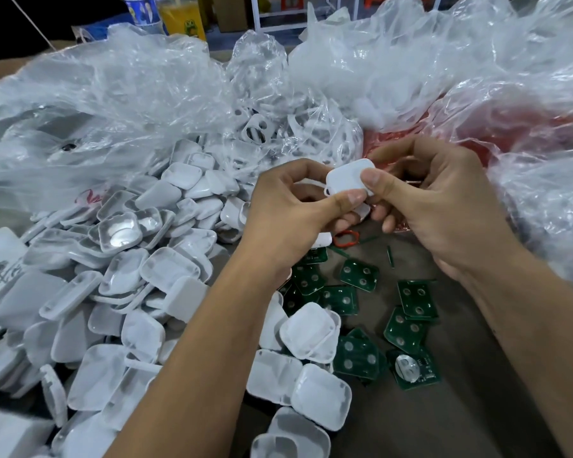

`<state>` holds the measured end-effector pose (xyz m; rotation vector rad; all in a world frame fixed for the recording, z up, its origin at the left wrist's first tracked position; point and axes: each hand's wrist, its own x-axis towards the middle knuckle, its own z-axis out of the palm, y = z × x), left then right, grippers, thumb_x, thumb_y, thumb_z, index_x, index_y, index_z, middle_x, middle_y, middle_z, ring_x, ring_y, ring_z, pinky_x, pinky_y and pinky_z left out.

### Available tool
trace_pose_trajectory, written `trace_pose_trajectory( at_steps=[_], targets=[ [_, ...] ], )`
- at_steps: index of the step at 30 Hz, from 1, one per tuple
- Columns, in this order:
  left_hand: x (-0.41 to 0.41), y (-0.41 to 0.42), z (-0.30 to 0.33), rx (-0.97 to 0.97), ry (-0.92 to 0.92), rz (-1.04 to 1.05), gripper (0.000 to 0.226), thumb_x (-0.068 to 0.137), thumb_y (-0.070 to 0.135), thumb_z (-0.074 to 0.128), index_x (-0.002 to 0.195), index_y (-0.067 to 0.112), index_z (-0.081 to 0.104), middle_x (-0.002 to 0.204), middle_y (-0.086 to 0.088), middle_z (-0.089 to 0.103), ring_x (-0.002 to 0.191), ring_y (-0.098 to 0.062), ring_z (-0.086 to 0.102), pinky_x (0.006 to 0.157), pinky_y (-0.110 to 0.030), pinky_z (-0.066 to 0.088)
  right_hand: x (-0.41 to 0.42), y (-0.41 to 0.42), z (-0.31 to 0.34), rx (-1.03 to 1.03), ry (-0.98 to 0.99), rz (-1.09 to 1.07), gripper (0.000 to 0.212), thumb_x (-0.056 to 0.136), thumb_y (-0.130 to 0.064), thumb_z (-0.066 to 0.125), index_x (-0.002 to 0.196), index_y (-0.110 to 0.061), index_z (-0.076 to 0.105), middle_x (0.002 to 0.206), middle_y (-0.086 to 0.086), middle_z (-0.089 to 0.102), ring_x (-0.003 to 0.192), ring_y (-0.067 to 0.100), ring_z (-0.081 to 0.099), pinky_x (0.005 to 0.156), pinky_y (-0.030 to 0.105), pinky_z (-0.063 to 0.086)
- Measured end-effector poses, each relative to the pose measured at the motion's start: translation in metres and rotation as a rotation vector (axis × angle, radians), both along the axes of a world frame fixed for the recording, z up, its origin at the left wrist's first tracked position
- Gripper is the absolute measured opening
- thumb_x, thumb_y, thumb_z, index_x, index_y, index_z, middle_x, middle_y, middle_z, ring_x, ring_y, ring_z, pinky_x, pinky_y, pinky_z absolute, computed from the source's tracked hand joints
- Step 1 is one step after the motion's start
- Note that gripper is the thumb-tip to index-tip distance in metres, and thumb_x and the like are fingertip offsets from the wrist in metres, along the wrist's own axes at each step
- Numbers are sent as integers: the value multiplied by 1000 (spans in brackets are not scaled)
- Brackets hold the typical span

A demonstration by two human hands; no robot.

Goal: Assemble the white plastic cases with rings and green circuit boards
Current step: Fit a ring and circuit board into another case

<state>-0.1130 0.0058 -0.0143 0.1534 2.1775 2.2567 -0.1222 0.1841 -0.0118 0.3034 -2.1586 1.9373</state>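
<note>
1. Both hands meet mid-scene above the worktop (444, 408), holding one white case (349, 176) between them.
2. Left hand (288, 209): fingers curled round the case's left side, thumb pressed on its near edge. Another white piece sits lower in this hand, partly hidden.
3. Right hand (444, 200): thumb on the case's right face, fingers curled behind it, pinching.
4. Case is shut side toward the camera, tilted, small loop at its lower left corner.
5. Red ring (344, 239) lies on the worktop just below the hands, partly hidden by the left hand.
6. Green boards (359, 274) scattered on the worktop near and right of the left forearm, some overlapping; one near board carries a clear round piece.
7. Big pile of white case halves (119, 259) fills the left side, more lie near, between the forearms.
8. Clear plastic bags (113, 104) crumpled across the far side; red bag (497, 127) far right under clear plastic.
9. Bottle (143, 11) far left, beyond the bags.
</note>
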Motion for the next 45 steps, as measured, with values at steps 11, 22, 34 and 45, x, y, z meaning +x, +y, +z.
trace_pose_trajectory(
  at_steps=[11,22,34,45],
  targets=[
    [-1,-2,1,37,-78,-43,23,82,0,82,86,5,60,59,-6,67,47,-11,56,46,-18,46,0,1,-1,150,67,67,16,94,-9,76,106,-20,77,80,12,72,49,11,59,47,19,49],
    [-8,-11,3,-89,152,-39,21,95,7,72,93,-11,60,80,-28,72,69,-28,75,67,-35,62,0,3,0,322,228,72,15,97,-12,74,112,-15,72,77,12,61,57,20,66,47,22,51],
    [-9,-16,1,-313,395,12,18,90,10,76,84,1,61,79,-15,65,76,-40,65,68,-59,54,1,3,1,388,415,-94,18,84,-19,88,99,-13,81,90,-3,74,76,12,70,63,34,60],
    [-8,-18,2,-282,347,20,22,90,22,78,84,4,67,78,-16,71,75,-40,71,69,-59,59,1,0,-1,388,474,-65,14,86,-14,86,90,-5,76,88,5,70,78,15,67,69,23,53]
  ],
)
